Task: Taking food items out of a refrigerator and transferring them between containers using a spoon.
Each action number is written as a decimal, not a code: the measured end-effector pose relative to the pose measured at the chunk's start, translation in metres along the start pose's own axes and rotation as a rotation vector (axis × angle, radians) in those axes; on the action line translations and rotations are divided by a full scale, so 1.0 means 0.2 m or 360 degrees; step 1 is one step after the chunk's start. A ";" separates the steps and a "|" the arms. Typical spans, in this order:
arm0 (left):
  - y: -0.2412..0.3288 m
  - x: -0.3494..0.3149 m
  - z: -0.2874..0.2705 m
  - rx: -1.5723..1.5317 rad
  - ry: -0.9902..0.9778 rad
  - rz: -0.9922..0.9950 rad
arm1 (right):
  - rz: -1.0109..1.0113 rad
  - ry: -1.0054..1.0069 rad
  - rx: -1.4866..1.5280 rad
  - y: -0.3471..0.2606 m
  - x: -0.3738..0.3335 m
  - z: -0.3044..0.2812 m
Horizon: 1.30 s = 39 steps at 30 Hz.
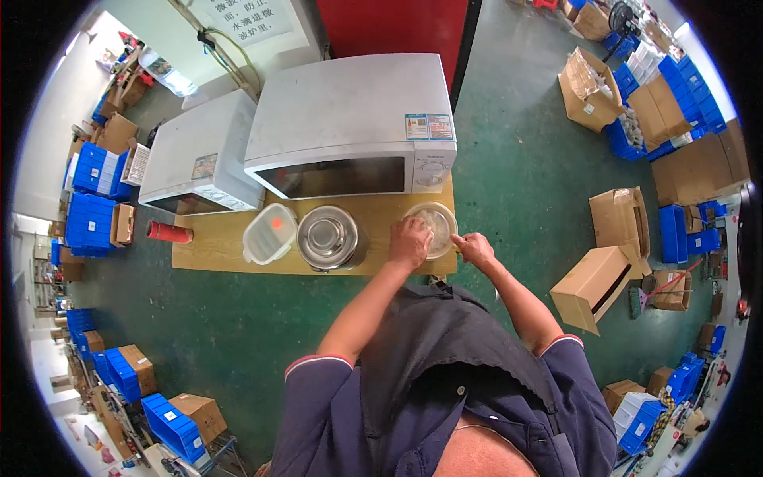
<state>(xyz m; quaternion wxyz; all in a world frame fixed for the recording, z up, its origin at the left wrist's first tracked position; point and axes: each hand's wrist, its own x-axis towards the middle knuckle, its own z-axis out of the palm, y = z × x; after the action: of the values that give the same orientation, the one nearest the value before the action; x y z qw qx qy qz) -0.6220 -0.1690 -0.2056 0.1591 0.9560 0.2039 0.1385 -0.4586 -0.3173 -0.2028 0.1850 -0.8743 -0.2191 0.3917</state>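
Observation:
A round clear container (439, 248) stands at the right end of the wooden table. My left hand (411, 242) is over its left side, fingers curled onto the rim and top. My right hand (475, 249) is closed at its right edge, thumb and fingers pinching the rim. Whether a lid is on the container I cannot tell. Left of it stands a round steel pot (326, 238) with a shiny lid. Beyond the pot lies a clear rectangular food box (269, 234) with a round orange-red spot on it.
A large white microwave (350, 119) stands behind the containers, a second microwave (199, 151) to its left. A red cylinder (168, 232) lies at the left end of the wooden table (214, 258). Cardboard boxes (592, 286) and blue bins (673, 234) stand on the green floor to the right.

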 end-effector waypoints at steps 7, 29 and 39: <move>-0.04 -0.17 -0.10 -0.0420 0.0224 -0.0037 | -0.0120 0.0185 0.0339 0.12 0.00 0.07; -0.94 -0.79 -0.52 -0.2624 0.0948 -0.1911 | -0.0116 0.0581 0.0196 0.08 -0.04 0.30; -0.74 -0.43 -1.09 -0.2243 0.0486 -0.1488 | -0.0113 0.0222 0.0154 0.00 -0.13 0.27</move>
<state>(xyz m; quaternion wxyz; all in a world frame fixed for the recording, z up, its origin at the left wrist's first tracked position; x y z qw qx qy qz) -0.8200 -0.0243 -0.0771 0.7272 0.4228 0.4625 0.2801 -0.5156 -0.3228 -0.2221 0.2556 -0.8811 -0.2174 0.3333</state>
